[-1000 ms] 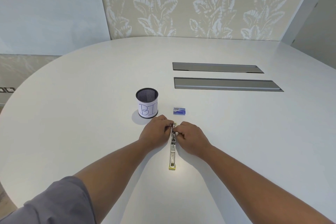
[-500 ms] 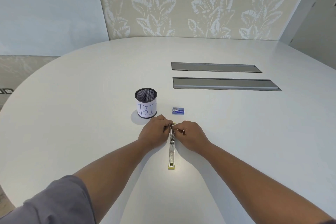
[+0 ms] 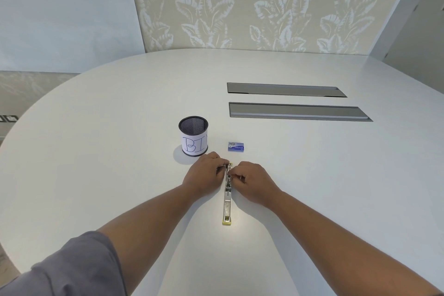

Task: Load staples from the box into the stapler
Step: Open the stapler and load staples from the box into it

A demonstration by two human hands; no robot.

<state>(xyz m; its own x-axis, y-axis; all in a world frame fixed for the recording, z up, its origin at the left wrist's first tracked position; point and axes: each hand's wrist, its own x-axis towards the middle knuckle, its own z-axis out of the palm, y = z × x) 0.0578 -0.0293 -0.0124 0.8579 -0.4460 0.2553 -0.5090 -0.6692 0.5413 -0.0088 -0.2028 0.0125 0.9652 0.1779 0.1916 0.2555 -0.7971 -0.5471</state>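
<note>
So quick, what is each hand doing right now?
Left hand: fingers curled onto the far end of the opened stapler.
Right hand: fingertips pinching at the same end; any staples there are too small to tell.

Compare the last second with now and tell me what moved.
Almost nothing. Both hands stay at the far end of the opened stapler: the left hand and right hand keep pinching it from either side, with only slight finger shifts. The staple box, the mesh cup and the table are unmoved.
</note>
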